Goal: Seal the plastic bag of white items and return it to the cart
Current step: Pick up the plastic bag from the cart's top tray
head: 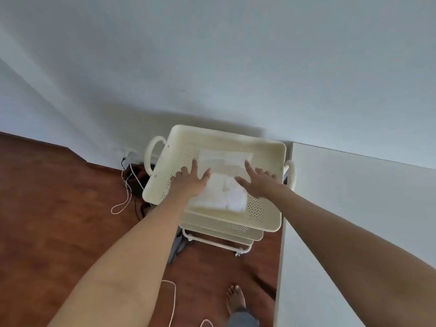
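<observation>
A clear plastic bag of white items (224,182) lies flat in the top tray of a cream, perforated cart (271,220) that stands against the wall. My left hand (191,180) rests on the bag's left edge with its fingers spread. On the bag's right edge lies my right hand (256,182), palm down and fingers apart. Both palms lie flat on the bag, not gripping it. I cannot tell whether the bag's mouth is closed.
The cart has lower tiers (221,232) and a looped handle on each side (151,154). White and black cables (128,185) trail over the wooden floor at its left. A white cabinet (354,232) stands close on the right. My bare foot (236,300) is below the cart.
</observation>
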Available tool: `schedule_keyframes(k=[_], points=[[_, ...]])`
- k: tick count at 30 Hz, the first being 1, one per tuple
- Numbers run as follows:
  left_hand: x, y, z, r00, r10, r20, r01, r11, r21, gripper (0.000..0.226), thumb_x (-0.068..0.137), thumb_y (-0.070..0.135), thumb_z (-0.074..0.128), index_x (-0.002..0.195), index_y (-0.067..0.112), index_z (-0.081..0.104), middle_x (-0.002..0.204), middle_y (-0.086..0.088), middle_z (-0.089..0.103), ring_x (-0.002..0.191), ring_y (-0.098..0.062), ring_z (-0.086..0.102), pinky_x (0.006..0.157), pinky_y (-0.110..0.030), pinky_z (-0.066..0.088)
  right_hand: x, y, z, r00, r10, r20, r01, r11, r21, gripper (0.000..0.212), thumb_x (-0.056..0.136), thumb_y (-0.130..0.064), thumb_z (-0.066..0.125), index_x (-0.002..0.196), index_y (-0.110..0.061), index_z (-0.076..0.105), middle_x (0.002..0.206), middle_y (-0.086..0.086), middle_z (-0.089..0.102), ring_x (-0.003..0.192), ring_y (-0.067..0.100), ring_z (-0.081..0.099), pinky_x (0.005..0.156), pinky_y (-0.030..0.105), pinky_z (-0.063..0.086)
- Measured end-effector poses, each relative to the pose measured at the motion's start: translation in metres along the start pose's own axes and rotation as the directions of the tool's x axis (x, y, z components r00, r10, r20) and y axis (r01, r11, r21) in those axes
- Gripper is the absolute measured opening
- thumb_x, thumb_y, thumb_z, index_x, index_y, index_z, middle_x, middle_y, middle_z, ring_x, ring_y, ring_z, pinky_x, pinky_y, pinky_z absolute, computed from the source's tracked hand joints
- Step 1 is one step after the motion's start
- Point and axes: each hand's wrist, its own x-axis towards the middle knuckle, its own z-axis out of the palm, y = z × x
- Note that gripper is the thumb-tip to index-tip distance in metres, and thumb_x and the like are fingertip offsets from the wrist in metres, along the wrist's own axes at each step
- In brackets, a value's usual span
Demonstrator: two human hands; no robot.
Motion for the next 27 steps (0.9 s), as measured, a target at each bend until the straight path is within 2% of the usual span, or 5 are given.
schedule_keyframes(k=[8,14,20,24,27], points=[[-0.002,-0.002,0.038,0.998,0.030,0.061,-0.024,0.994,-0.111,0.082,0.094,0.077,0.019,0.156,0.043,-0.022,0.165,-0.018,0.016,0.141,-0.043,0.037,0.112,-0.055,0.035,0.006,-0.014,0.040,0.990,-0.060,0.129,0.027,0.969,0.244,0.084,0.103,-0.065,0.032,0.161,-0.037,-0.021,0.171,0.020,-0.002,0.144,0.044,0.042,0.117,0.057,0.035],[-0.008,0.009,0.046,0.994,0.091,-0.058,-0.097,0.990,-0.099,0.083,0.096,0.075,0.023,0.151,0.044,-0.031,0.151,-0.024,0.038,0.115,-0.042,0.060,0.096,-0.053,0.050,-0.003,-0.012,0.048,0.988,-0.127,-0.091,0.150,0.932,0.329,0.089,0.104,-0.058,0.040,0.156,-0.041,-0.029,0.148,0.029,0.040,0.105,0.041,0.062,0.096,0.052,0.050],[-0.021,0.018,0.040,0.972,0.146,-0.185,-0.174,0.974,-0.147,0.075,0.099,0.071,0.019,0.150,0.048,-0.029,0.103,-0.017,0.063,0.076,-0.032,0.065,0.070,-0.042,0.055,-0.012,-0.003,0.041,0.963,-0.088,-0.254,0.180,0.913,0.367,0.091,0.101,-0.066,0.039,0.155,-0.045,-0.030,0.132,0.030,0.054,0.110,0.043,0.062,0.098,0.054,0.049],[-0.037,0.031,0.025,0.936,0.195,-0.293,-0.261,0.944,-0.204,0.073,0.100,0.068,0.021,0.152,0.049,-0.026,0.063,-0.006,0.053,0.050,-0.022,0.054,0.050,-0.032,0.047,-0.024,0.006,0.029,0.938,-0.040,-0.344,0.193,0.885,0.424,0.090,0.097,-0.073,0.037,0.153,-0.051,-0.031,0.110,0.023,0.057,0.083,0.034,0.061,0.083,0.045,0.050],[-0.054,0.045,0.015,0.906,0.226,-0.357,-0.327,0.911,-0.253,0.073,0.101,0.067,0.024,0.153,0.050,-0.023,0.056,-0.004,0.051,0.046,-0.022,0.053,0.047,-0.031,0.044,-0.037,0.011,0.017,0.914,-0.037,-0.405,0.241,0.852,0.465,0.090,0.097,-0.071,0.040,0.155,-0.052,-0.026,0.116,0.021,0.053,0.087,0.034,0.062,0.080,0.039,0.041]])
